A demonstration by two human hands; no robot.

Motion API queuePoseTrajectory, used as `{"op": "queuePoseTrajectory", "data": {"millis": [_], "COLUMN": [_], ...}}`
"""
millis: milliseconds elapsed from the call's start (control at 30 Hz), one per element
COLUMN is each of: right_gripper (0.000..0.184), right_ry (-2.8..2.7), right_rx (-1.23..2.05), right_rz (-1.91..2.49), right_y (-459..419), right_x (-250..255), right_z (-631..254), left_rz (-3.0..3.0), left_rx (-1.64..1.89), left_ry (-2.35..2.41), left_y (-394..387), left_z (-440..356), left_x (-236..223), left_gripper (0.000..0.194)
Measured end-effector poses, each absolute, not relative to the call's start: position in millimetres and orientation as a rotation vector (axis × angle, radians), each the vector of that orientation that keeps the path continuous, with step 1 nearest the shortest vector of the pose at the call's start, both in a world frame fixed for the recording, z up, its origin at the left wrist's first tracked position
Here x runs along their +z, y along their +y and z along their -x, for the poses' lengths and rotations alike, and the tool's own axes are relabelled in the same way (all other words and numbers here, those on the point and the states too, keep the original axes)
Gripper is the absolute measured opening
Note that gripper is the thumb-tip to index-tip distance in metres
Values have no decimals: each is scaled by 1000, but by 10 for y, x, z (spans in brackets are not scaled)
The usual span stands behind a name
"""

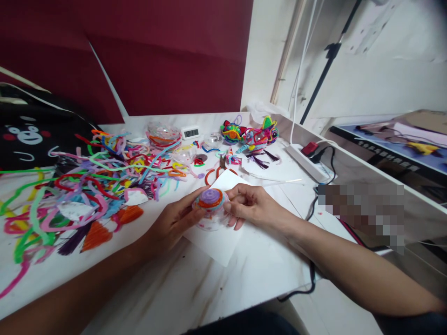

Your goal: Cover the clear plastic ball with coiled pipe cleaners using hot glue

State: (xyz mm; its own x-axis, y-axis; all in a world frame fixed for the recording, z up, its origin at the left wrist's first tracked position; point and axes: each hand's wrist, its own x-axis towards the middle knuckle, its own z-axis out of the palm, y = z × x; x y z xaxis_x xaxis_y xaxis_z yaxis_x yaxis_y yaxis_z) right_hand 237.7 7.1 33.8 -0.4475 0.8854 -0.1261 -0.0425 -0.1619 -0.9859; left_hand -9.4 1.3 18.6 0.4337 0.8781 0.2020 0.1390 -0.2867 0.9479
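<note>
Bare hands pinching a clear, rounded plastic piece topped with a fuzzy purple-and-orange coil.

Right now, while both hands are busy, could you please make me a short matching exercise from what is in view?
Things:
1. Bag
2. Power strip
3. Digital clock
4. Coil

Places, colours or states:
A. Purple and orange, between the left hand and right hand
B. Holding a red plug
C. Black, at the far left
D. At the back of the table, showing digits

Pairs: 1-C, 2-B, 3-D, 4-A
</note>
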Motion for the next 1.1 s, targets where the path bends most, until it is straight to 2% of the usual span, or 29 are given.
{"op": "queuePoseTrajectory", "data": {"millis": [367, 567, 900, 1100], "right_gripper": [63, 61, 69, 78], "right_ry": [-1301, -1269, -1268, -1302], "right_rx": [1766, 1788, 1817, 1867], "right_rz": [907, 922, 920, 915], "right_y": [134, 126, 112, 165], "right_x": [347, 379, 350, 398], "right_z": [-2417, -2419, -2420, -2468], "left_rz": [-1472, -1452, -1514, -1445], "left_rx": [1008, 968, 982, 1013], "left_ry": [912, 867, 842, 808], "left_y": [38, 62, 57, 52], "left_z": [147, 168, 153, 141], "left_x": [88, 58, 138, 116], "left_gripper": [66, 73, 66, 71]}}
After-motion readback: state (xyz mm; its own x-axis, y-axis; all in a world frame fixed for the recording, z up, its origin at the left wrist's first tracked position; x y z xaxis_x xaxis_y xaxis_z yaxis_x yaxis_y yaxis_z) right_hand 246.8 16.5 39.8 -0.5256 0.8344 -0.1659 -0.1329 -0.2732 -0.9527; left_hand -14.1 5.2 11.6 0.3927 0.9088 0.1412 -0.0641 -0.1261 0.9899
